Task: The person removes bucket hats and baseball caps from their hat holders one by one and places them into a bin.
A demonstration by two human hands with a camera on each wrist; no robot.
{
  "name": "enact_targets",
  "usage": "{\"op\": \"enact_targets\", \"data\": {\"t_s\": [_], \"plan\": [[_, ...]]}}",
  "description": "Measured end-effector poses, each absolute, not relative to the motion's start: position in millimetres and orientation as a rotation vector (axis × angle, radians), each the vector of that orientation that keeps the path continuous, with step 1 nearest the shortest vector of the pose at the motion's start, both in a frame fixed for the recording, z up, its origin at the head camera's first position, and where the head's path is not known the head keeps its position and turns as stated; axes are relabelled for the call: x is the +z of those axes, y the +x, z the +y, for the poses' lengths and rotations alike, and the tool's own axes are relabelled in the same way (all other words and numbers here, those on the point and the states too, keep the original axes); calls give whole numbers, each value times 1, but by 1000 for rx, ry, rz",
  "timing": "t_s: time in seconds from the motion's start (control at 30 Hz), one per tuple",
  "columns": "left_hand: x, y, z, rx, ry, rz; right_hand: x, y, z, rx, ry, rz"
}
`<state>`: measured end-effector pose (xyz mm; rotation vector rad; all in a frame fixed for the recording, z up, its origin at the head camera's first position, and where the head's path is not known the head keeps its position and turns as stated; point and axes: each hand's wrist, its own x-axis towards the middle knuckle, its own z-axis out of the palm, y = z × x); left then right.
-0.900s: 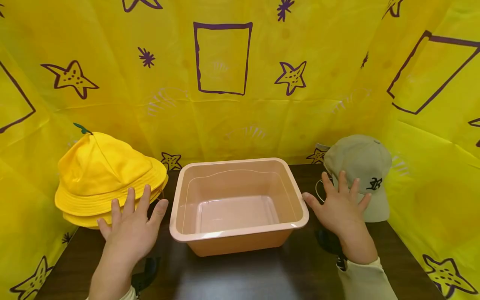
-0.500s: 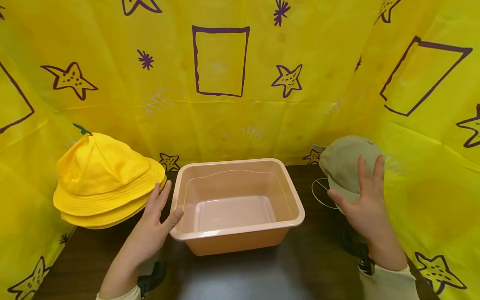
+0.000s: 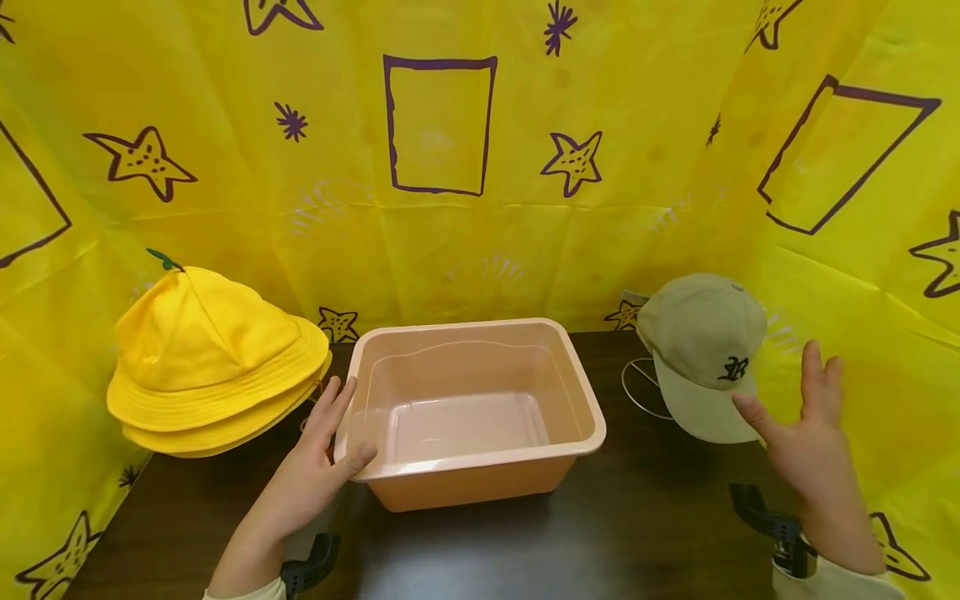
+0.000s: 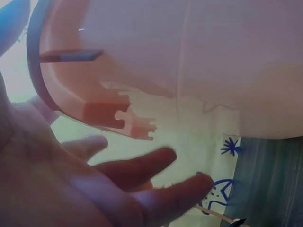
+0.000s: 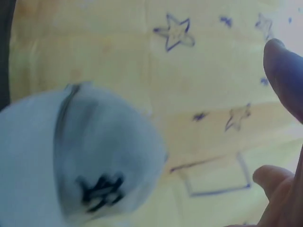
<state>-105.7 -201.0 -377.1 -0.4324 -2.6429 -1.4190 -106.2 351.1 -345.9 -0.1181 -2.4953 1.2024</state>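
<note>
A pink plastic basin point(image 3: 465, 479) stands in the middle of the table. My left hand point(image 3: 311, 479) is at its left rim, fingers extended along the outside and thumb over the front left corner; whether it touches cannot be told. The left wrist view shows the basin's wall point(image 4: 142, 42) beside the spread fingers. A grey-green cap point(image 3: 701, 333) with a black letter sits on a wire stand point(image 3: 633, 396) to the right. Just right of its brim, my right hand point(image 3: 813, 458) is held up with fingers spread, holding nothing. The right wrist view shows the cap point(image 5: 109, 142) apart from the fingers.
Stacked yellow bucket hats point(image 3: 210, 350), the top one with a green leaf, stand at the left. A yellow cloth point(image 3: 435, 242) printed with stars encloses the back and sides. The dark tabletop point(image 3: 480, 558) shows in front of the basin.
My left hand has moved right, from in front of the yellow hats to the basin's left rim. My right hand has moved right, away from in front of the cap, uncovering its letter.
</note>
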Motion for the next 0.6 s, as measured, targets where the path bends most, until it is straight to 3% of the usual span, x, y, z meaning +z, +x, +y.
{"op": "enact_targets", "data": {"t_s": [0.3,0.6], "plan": [[-384,-107,-201,-1402,-463,-2647,-374,-118,396,1702,-311,-2544],[-385,-109,-200,-1381,-422,-2674,-402,-133,418,2299,-254,-2227]]}}
